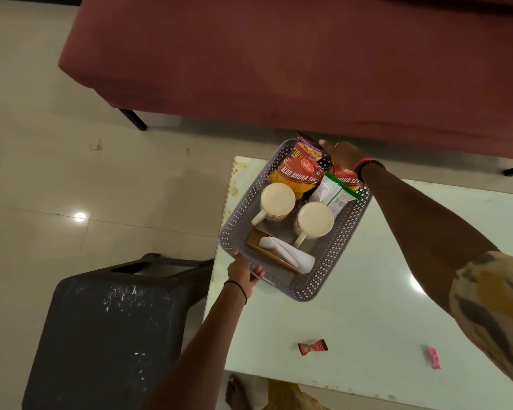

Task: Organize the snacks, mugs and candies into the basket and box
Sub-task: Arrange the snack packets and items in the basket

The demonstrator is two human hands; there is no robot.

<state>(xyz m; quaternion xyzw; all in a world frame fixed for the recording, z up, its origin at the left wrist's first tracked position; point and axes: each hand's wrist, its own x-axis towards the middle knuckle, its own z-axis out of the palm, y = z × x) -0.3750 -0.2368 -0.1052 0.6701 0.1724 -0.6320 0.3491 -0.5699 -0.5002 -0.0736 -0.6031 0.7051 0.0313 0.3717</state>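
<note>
Grey plastic with little holes makes up the basket (332,253), and it sits at the far left corner of the pale surface (353,306). It looks tipped, as if it is being lifted or set down; I cannot tell which. The left hand (243,275) is curled around the basket's near corner, thumb on the rim. The right hand (342,155) reaches to the far corner, but I cannot tell if its fingers are gripping the rim or only pressing on the packets.

Inside are two white mugs (277,199) standing side by side, red snack packets (301,170) and a white and green one (333,195) at the far end, and a thin brown box (267,251) with a white cloth on it at the near end.

A red candy (313,346) and a pink candy (433,357) lie loose near the surface's near edge, well apart from the basket. They are not put away yet.

What could go wrong: the basket is close to the left edge. If it tips more, the mugs could knock together or slide, and the packets piled at the far end could spill over the rim.
</note>
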